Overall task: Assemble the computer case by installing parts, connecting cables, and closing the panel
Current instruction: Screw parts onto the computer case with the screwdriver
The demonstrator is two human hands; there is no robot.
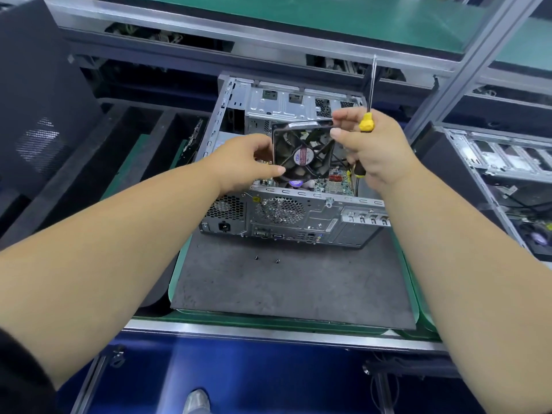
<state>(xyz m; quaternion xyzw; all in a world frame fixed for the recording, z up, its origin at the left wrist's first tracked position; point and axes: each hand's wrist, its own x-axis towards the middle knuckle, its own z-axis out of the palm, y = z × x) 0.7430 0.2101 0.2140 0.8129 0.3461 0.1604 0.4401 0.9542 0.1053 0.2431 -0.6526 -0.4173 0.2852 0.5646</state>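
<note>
Fan held over open computer case, centre of frame.

Pinched at left edge by left hand [245,162] and at upper right corner by right hand [373,147], fan [303,152] tilted, label facing camera, print unreadable. Screwdriver [369,115] gripped too, shaft pointing up. Case [286,210] on mat [283,288], bare toward lower frame; two screws [265,259] there.

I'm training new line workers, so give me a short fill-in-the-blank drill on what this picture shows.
1. Both hands hold a black ____ above the open computer case.
2. The right hand also grips a screwdriver with a ____ and black handle.
3. Two small black ____ lie on the grey mat in front of the case.
4. The left hand pinches the fan at its ____ edge.

Missing words: fan; yellow; screws; left
</note>
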